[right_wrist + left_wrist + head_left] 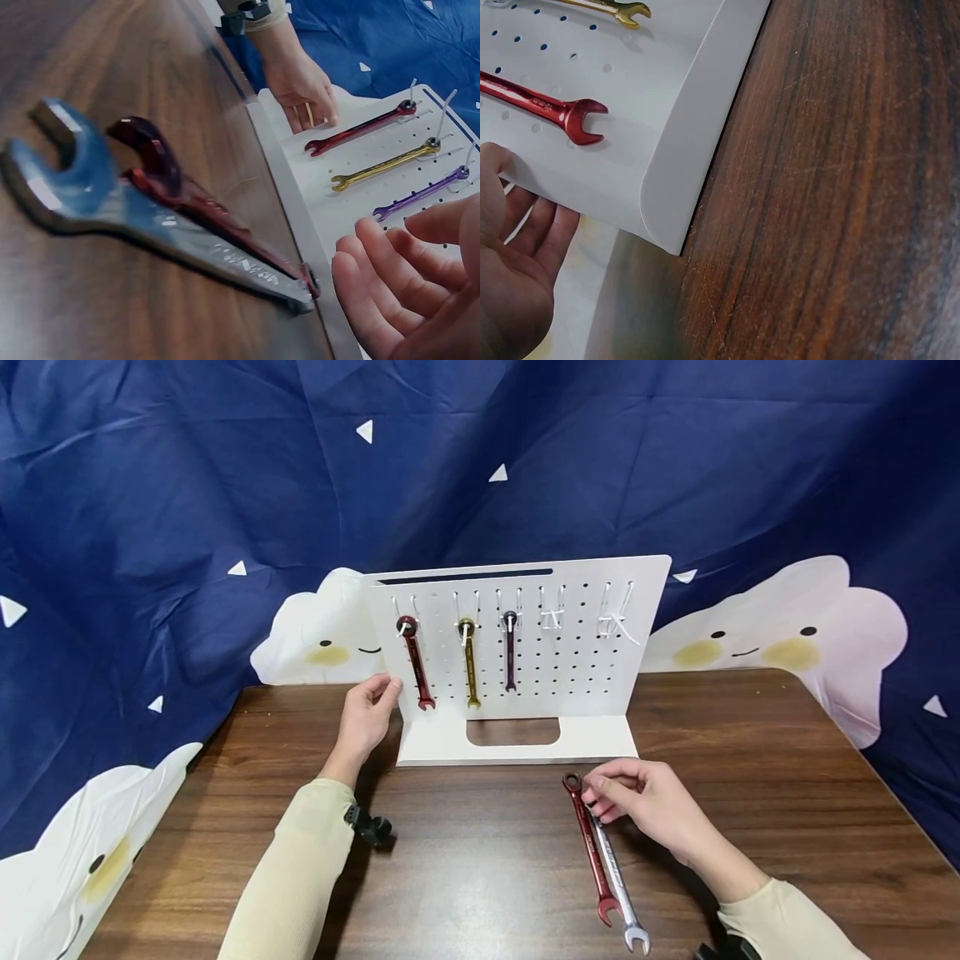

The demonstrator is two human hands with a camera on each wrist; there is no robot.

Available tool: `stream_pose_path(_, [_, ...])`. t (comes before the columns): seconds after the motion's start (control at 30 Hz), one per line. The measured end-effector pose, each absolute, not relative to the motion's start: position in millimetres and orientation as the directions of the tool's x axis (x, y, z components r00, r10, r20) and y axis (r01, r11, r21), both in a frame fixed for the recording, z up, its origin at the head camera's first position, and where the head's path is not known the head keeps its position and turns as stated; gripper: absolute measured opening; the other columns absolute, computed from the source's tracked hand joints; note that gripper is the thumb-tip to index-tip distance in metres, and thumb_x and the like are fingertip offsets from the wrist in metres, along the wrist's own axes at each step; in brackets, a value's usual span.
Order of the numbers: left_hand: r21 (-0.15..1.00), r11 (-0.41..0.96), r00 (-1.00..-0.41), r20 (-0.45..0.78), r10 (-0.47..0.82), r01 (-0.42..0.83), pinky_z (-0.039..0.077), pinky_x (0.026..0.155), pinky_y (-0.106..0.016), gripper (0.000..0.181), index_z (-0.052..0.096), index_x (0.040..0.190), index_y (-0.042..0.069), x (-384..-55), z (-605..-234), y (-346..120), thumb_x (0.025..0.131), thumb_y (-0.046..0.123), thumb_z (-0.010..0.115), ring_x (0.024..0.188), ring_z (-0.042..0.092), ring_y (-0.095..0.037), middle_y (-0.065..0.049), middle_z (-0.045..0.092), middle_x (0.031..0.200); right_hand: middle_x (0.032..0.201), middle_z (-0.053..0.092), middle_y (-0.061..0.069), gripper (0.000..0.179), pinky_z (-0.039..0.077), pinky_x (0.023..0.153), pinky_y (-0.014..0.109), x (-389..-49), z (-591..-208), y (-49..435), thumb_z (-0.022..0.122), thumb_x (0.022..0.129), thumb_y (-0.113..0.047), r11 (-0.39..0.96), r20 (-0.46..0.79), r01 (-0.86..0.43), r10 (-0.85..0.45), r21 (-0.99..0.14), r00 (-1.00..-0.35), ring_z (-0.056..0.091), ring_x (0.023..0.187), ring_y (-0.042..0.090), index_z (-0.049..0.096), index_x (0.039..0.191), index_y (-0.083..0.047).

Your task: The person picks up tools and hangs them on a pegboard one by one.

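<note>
- While surveying the desk (465,860), note a red wrench (590,843) and a silver wrench (613,868) close together before the white pegboard (647,585), open ends toward the person.
- Record left hand (367,710) at the pegboard's left edge: gripping it, thumb in front, fingers behind.
- Record right hand (637,793) beside the upper end of the silver wrench: fingers loosely bent, parted from the thumb, without visible hold. Log contact as impossible to tell, with that end hidden in the head view.
- On the board, count a second red wrench (417,668), a yellow wrench (470,668) and a purple wrench (511,652), all hanging; to their right, two further hooks (625,632).
- Beware of catching or dragging both loose wrenches at once, because of shafts so near each other.
- Beware of a slip or swing from pinching only the tip of a long, smooth shaft.
- Beware of a shifting board, with hung wrenches knocking or dropping, from a hard push against a hook or a slack left grip.
</note>
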State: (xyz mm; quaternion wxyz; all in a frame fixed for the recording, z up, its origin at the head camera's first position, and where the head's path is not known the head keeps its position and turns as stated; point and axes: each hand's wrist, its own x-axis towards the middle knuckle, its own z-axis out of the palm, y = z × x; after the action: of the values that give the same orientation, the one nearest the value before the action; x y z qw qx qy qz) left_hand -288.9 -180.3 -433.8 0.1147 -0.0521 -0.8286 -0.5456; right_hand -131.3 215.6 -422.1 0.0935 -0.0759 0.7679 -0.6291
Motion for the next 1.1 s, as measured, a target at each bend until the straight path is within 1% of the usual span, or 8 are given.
stream_pose_path(0.17, [0.892, 0.400, -0.968, 0.248, -0.040, 0.212, 0.051, 0.081, -0.012, 0.030, 0.073, 0.124, -0.007, -288, -434, -180, 0.112, 0.018, 0.061, 0.090, 0.067, -0.011, -0.029, 0.076, 0.118, 0.093, 0.079, 0.013, 0.032, 0.065, 0.070, 0.032, -124, -428, 220, 0.065, 0.107, -0.009, 0.203, -0.097, 0.044, -0.262, -0.978, -0.960, 0.074, 0.074, 0.011, 0.065, 0.121, 0.020])
stream_pose_path(0.43, [0.902, 0.376, -0.968, 0.246, -0.042, 0.213, 0.052, 0.081, -0.012, 0.029, 0.073, 0.122, -0.008, -289, -433, -180, 0.111, 0.017, 0.061, 0.090, 0.068, -0.014, -0.029, 0.076, 0.117, 0.092, 0.078, 0.014, 0.031, 0.065, 0.068, 0.032, -116, -436, 225, 0.064, 0.108, -0.007, 0.215, -0.100, 0.040, -0.273, -0.976, -0.957, 0.073, 0.073, 0.011, 0.064, 0.121, 0.020])
stream_pose_path(0.67, [0.902, 0.376, -0.970, 0.242, -0.039, 0.210, 0.051, 0.081, -0.012, 0.030, 0.074, 0.123, -0.007, -289, -434, -180, 0.112, 0.018, 0.061, 0.090, 0.067, -0.014, -0.029, 0.076, 0.117, 0.091, 0.076, 0.014, 0.030, 0.065, 0.065, 0.034, -109, -441, 229, 0.064, 0.107, -0.007, 0.219, -0.149, 0.089, -0.275, -0.972, -0.950, 0.072, 0.070, 0.012, 0.064, 0.120, 0.020])
stream_pose_path(0.93, [0.901, 0.381, -0.970, 0.240, -0.040, 0.207, 0.051, 0.082, -0.012, 0.031, 0.074, 0.123, -0.006, -289, -435, -180, 0.112, 0.019, 0.061, 0.096, 0.070, -0.026, -0.029, 0.076, 0.118, 0.076, 0.069, 0.008, 0.026, 0.062, 0.051, 0.039, -98, -448, 230, 0.068, 0.103, -0.008, 0.279, -0.251, 0.181, -0.242, -0.943, -0.937, 0.066, 0.056, 0.011, 0.066, 0.114, 0.015])
stream_pose_path(1.0, [0.901, 0.382, -0.970, 0.239, -0.039, 0.207, 0.051, 0.082, -0.012, 0.031, 0.074, 0.124, -0.006, -290, -435, -180, 0.112, 0.019, 0.061, 0.096, 0.071, -0.027, -0.029, 0.076, 0.119, 0.073, 0.067, 0.008, 0.025, 0.060, 0.048, 0.041, -96, -449, 228, 0.069, 0.102, -0.009, 0.301, -0.259, 0.182, -0.238, -0.936, -0.936, 0.064, 0.052, 0.011, 0.065, 0.111, 0.014])
stream_pose_path(1.1, [0.903, 0.380, -0.972, 0.232, -0.043, 0.199, 0.051, 0.082, -0.012, 0.031, 0.074, 0.124, -0.006, -290, -435, -180, 0.112, 0.020, 0.060, 0.096, 0.070, -0.025, -0.029, 0.076, 0.119, 0.068, 0.064, 0.007, 0.024, 0.058, 0.044, 0.043, -93, -451, 226, 0.072, 0.100, -0.010, 0.347, -0.271, 0.185, -0.218, -0.919, -0.938, 0.062, 0.046, 0.011, 0.065, 0.108, 0.011])
